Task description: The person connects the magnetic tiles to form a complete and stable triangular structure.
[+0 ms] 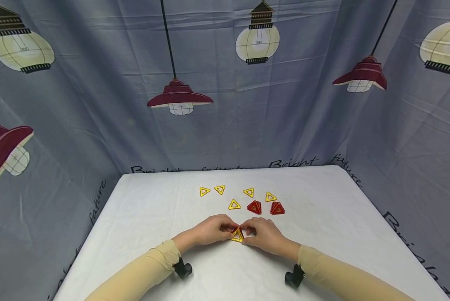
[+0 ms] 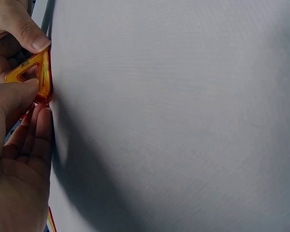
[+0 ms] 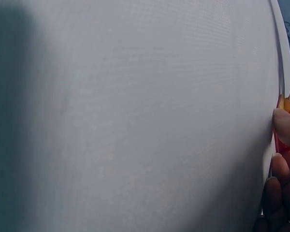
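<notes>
Both hands meet at a small pyramid of triangular magnetic tiles on the white table. Its near face is a yellow triangular tile (image 1: 237, 240) with an open middle; red tile edges show behind it. My left hand (image 1: 214, 229) pinches the pyramid from the left, its thumb on the yellow tile (image 2: 45, 72) in the left wrist view. From the other side my right hand (image 1: 265, 236) grips it between thumb and fingers. In the right wrist view the right thumb (image 3: 286, 126) covers much of the pyramid. The fingers hide its back faces.
Beyond the hands stand two red pyramids (image 1: 254, 207), (image 1: 277, 208) of triangular tiles. Several loose yellow triangular tiles (image 1: 234, 207) lie flat behind and left of them. The white table (image 1: 164, 200) ends at a grey-blue curtain (image 1: 217, 138) printed with lamps.
</notes>
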Motion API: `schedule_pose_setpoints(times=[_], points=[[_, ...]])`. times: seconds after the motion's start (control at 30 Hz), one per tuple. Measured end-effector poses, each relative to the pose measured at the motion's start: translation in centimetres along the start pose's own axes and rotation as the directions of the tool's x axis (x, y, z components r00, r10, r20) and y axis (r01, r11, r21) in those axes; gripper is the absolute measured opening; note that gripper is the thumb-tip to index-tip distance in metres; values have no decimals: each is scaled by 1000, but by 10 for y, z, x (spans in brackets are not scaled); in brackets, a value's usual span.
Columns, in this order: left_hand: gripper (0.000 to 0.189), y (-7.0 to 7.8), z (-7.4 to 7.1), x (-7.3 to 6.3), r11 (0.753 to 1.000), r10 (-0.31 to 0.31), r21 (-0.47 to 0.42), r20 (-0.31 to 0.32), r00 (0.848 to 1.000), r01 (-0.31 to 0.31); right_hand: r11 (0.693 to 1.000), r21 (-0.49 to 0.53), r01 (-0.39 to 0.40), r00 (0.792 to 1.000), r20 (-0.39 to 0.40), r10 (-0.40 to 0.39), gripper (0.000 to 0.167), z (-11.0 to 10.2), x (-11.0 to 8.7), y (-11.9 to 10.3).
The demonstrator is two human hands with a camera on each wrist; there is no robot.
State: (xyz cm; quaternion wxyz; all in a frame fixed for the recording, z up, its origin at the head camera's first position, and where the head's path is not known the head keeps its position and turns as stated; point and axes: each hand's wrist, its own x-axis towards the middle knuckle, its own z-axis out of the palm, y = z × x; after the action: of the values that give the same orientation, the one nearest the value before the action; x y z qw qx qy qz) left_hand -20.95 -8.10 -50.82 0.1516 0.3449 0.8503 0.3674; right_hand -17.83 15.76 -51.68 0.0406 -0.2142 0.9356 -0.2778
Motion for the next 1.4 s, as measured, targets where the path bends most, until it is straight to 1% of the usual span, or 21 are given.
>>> schedule_pose_setpoints(times=[0.2,0.47,0.6,0.83,1.0,1.4], points=[[33,1,0,-2,1000,18,22,10,1000,-18,1000,8,10,1000,0,-10,38,0,-1,0],[28,1,1,-3,998,43,44,-9,999,-43,1000,15,-2,1000,0,2,38,0,-1,0],[28,0,1,-3,998,36,50,-10,999,-35,1000,19,-3,1000,-1,3,38,0,-1,0],[29,1,-1,-3,999,22,29,-11,1000,-21,1000,21,4,1000,1,-4,37,0,0,1],[29,-1,1,-4,999,28,36,-10,1000,-28,1000,23,10,1000,2,-10,37,0,0,1],[29,-3,1,-2,999,36,25,-7,999,-36,998,55,-9,1000,23,8,37,-1,0,2]])
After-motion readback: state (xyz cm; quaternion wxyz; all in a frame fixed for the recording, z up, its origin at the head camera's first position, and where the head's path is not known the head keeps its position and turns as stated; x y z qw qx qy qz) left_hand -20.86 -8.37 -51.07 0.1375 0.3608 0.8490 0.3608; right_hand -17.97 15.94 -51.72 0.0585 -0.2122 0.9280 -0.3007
